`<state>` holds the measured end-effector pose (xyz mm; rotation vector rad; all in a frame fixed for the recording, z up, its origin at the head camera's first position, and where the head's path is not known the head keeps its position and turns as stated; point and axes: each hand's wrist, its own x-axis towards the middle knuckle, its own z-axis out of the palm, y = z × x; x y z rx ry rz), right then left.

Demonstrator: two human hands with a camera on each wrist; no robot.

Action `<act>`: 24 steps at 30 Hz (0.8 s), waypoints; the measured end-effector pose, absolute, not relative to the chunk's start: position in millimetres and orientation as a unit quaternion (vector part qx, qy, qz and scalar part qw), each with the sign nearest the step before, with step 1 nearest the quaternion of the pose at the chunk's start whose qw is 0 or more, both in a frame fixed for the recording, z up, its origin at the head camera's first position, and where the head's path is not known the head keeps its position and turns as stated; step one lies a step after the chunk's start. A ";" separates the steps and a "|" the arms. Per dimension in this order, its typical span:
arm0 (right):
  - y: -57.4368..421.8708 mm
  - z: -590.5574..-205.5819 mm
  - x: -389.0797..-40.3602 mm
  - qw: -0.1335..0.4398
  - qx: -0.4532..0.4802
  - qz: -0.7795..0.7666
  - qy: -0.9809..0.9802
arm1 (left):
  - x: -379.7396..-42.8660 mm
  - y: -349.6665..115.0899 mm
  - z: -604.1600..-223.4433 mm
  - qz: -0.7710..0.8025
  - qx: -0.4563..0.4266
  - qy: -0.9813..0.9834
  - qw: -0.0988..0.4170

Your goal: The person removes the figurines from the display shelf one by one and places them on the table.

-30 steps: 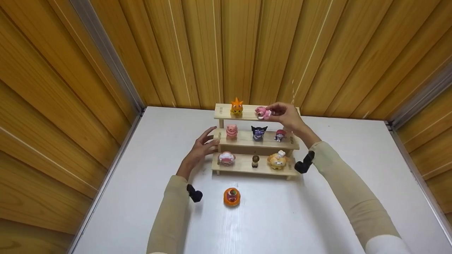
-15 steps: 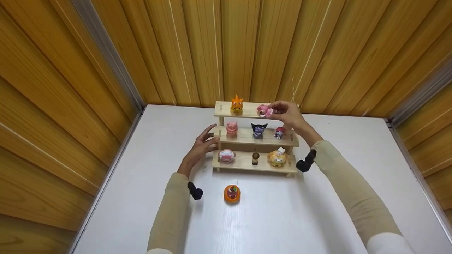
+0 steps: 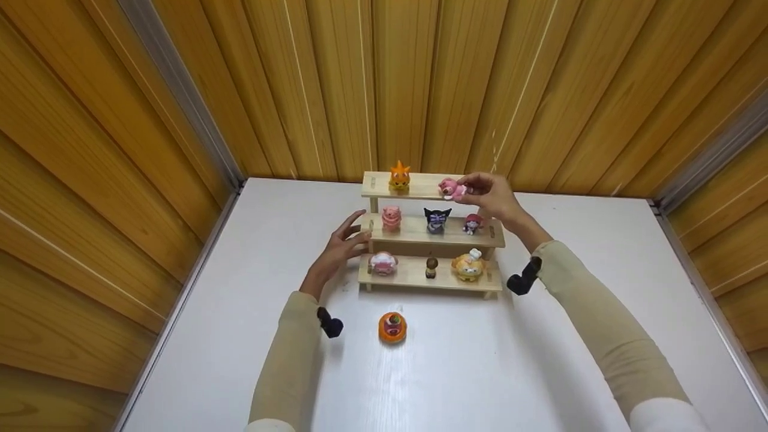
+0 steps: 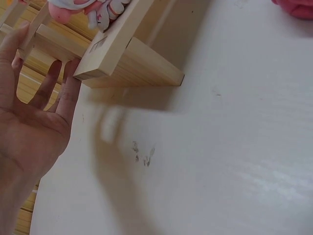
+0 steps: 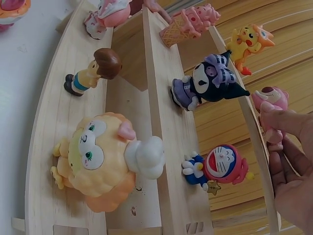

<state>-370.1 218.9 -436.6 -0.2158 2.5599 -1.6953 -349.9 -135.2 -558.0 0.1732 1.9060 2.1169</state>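
A three-tier wooden display shelf (image 3: 414, 276) stands on the white table, bearing several small figurines. My right hand (image 3: 493, 197) pinches a pink bear figurine (image 3: 452, 189) at the right part of the top tier; the right wrist view shows thumb and fingers on the pink bear (image 5: 274, 98). At the shelf's left end, my left hand (image 3: 340, 249) rests its extended fingers against the side. In the left wrist view the left hand (image 4: 36, 125) has its fingertips at the wooden boards, palm bare. An orange spiky-haired figurine (image 3: 399, 178) stands left on the top tier.
The middle tier holds a pink figurine (image 3: 391, 218), a black-eared figurine (image 3: 436, 221) and a red-hooded one (image 3: 472, 224). Below are a pink-and-white figurine (image 3: 383, 263), a brown-haired one (image 3: 431, 267) and a chef-hatted one (image 3: 468, 266). An orange round figurine (image 3: 392, 327) lies in front.
The pink bear has shifted slightly right along the top tier with my right hand. My left hand stays at the shelf's left end. The camera view has moved a little.
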 end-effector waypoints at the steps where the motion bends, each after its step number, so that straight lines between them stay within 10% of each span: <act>1: 219.1 -435.8 -369.7 0.031 -0.071 -0.550 0.832 | -350.0 -135.7 -557.6 0.732 0.061 0.664 0.144; 24: 230.0 -418.5 -320.2 -0.009 -0.131 -0.550 0.825 | -354.4 -131.3 -556.1 0.724 0.054 0.669 0.157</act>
